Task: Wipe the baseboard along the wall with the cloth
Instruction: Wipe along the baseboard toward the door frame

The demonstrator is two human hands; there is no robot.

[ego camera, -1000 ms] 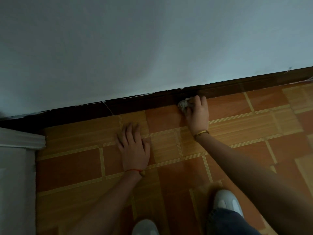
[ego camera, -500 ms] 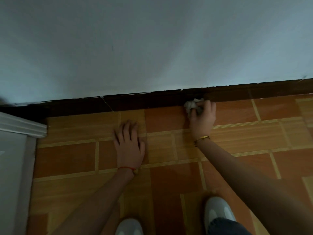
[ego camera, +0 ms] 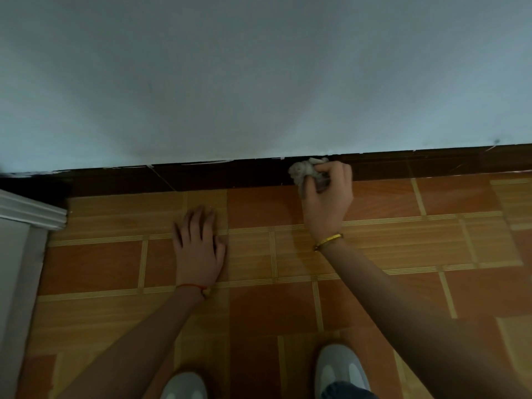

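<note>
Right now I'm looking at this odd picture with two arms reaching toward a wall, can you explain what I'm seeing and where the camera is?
The camera sits on a person's head, looking down past their arms. The left hand lies flat on the tiled floor, seemingly for support, holding nothing. The right hand has its fingers closed on a crumpled pale cloth, pressed against the dark baseboard at the foot of the wall. Two light shoes show at the bottom edge, white trim at the left.

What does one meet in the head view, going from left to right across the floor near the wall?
White door trim → left hand flat on the tiled floor → crumpled cloth against the baseboard → right hand gripping it.
</note>
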